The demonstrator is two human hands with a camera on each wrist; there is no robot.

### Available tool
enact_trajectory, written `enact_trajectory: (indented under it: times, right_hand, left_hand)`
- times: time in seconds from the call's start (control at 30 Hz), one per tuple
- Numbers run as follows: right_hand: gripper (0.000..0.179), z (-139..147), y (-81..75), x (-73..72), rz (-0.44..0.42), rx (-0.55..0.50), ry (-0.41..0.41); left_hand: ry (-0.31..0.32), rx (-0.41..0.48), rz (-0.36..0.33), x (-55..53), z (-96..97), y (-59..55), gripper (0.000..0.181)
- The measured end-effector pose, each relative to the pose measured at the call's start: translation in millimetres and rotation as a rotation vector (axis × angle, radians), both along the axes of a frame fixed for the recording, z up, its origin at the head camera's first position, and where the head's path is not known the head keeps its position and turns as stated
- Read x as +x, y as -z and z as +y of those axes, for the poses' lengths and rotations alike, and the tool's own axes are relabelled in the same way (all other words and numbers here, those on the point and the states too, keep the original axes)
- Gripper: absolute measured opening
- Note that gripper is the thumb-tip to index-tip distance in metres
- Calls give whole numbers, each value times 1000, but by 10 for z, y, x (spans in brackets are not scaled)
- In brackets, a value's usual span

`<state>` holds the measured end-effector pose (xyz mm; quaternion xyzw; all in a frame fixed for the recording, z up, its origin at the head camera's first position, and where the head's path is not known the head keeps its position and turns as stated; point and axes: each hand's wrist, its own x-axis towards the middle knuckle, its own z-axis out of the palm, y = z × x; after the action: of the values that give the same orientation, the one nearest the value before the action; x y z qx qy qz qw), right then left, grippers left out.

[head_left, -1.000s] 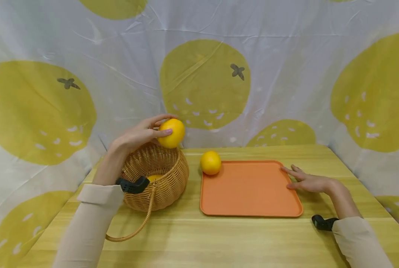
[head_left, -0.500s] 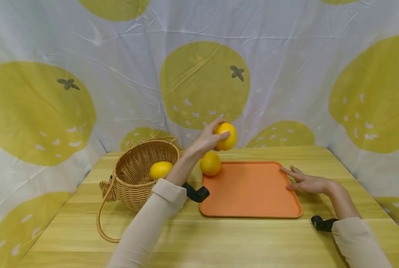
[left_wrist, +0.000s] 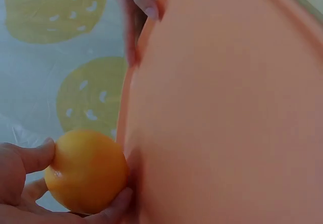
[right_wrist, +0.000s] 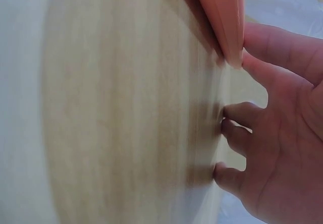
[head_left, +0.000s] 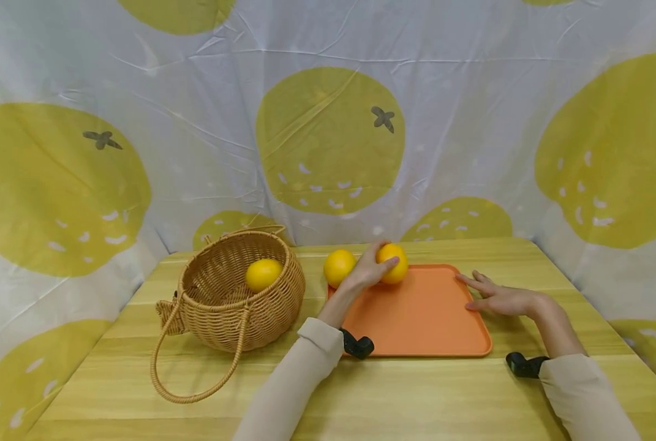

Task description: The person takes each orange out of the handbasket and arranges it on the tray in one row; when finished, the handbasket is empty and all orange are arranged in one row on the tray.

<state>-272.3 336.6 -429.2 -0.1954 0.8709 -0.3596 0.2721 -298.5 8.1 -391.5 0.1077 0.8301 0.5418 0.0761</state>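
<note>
- Head view: a person's left hand (head_left: 369, 268) grips a yellow-orange fruit (head_left: 394, 264), thumb and fingers curled round it; an orange tray (head_left: 418, 312) extends below and to that hand's right.
- A second fruit (head_left: 339, 268) is just to its left; farther left stands a wicker basket (head_left: 269, 318) with another fruit (head_left: 264, 275) inside.
- The right hand (head_left: 506, 300), fingers extended, touches the tray's rim.
- A low, slow release would likely suit so round a fruit; light pressure from the right hand should limit tray slip.
- The left forearm (head_left: 335, 309) hides part of the tray's left side; whether the gripped fruit touches the tray is unclear.
</note>
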Motion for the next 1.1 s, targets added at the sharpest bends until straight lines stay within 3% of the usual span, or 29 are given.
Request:
enact_trajectory:
  times: [0.13, 0.27, 0.47, 0.6, 0.8, 1.0, 1.1]
  right_hand:
    - [97, 15, 22, -20, 9, 25, 14]
    - [102, 36, 34, -34, 24, 49, 24]
    - [94, 4, -18, 7, 12, 24, 7]
    - [89, -25, -66, 51, 6, -4, -5]
    - [93, 12, -17, 29, 10, 50, 20]
    - [98, 11, 27, -19, -3, 32, 6]
    - [94, 4, 13, -26, -10, 6, -3]
  left_hand:
    - [-11, -68, 95, 10, 30, 97, 57]
    - [-29, -58, 138, 42, 48, 155, 58]
    - [-46, 1, 143, 57, 23, 258, 60]
    - [-35, -7, 127, 47, 14, 297, 63]
    - [23, -34, 116, 74, -9, 253, 71]
    - [1, -172, 129, 145, -15, 179, 73]
    - [-16, -183, 114, 155, -9, 170, 73]
